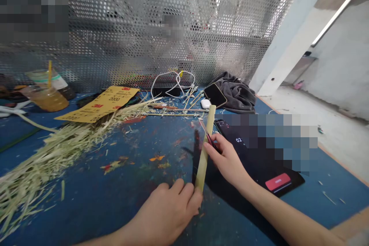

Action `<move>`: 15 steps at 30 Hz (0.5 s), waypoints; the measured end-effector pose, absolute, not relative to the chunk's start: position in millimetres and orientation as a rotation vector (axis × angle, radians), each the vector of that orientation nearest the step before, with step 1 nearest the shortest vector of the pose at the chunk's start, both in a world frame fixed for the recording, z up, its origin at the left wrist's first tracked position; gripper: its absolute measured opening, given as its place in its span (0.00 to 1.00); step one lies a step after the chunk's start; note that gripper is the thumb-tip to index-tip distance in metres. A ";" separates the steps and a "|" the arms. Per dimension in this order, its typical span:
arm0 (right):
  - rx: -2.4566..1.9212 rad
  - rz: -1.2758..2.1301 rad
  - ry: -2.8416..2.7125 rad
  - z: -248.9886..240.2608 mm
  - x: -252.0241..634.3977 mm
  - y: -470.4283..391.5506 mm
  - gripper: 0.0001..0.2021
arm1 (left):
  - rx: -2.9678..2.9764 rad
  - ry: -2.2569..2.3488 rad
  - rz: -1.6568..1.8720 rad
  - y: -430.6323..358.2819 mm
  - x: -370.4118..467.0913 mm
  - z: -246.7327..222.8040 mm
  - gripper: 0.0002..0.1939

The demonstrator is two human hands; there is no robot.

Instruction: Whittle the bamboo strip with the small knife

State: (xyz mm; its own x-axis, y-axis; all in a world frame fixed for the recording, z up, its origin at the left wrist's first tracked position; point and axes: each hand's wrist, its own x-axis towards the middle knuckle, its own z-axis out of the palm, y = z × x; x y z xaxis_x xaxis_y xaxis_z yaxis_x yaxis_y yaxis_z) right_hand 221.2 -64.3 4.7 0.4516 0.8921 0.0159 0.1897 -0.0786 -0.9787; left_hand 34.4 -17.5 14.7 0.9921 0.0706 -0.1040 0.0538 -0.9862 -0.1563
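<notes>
A flat, pale green-yellow strip (202, 165), which looks like split bamboo, stands slanted over the blue table. My left hand (170, 211) is closed around its lower end, hiding that part. Higher up, my right hand (226, 157) grips a small knife (208, 137) with a dark and pinkish handle. The knife's thin blade points up and to the left, beside the strip. The right thumb lies against or very close to the strip; I cannot tell whether the blade touches it.
A heap of pale shavings (37, 169) covers the left, with yellow sandpaper (106, 103) on top. A tablet (253, 165) lies right of my right hand. Behind are a phone (215, 96), white earbud case (205, 103), grey cloth (238, 94), white cable (152, 84) and drink cup (47, 100).
</notes>
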 end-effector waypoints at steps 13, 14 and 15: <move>-1.559 0.790 -1.128 3.5 216.3 -66.5 0.09 | -3.276 0.117 0.194 -12.3 36.3 14.5 0.06; -1.561 0.803 -1.143 4.0 215.0 -67.0 0.09 | -3.296 0.167 0.187 -14.1 35.3 14.1 0.07; -1.562 0.816 -1.154 4.6 213.9 -67.5 0.10 | -3.307 0.210 0.174 -16.1 34.3 13.4 0.08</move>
State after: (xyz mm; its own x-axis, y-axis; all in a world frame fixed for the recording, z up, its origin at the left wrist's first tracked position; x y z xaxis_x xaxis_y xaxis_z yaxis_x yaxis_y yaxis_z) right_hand 213.9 -67.5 4.6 0.3202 0.9466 0.0373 0.2805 -0.0571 -0.9582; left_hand 34.3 -16.1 13.4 0.9866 -0.1342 -0.0926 -0.1158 -0.9766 0.1813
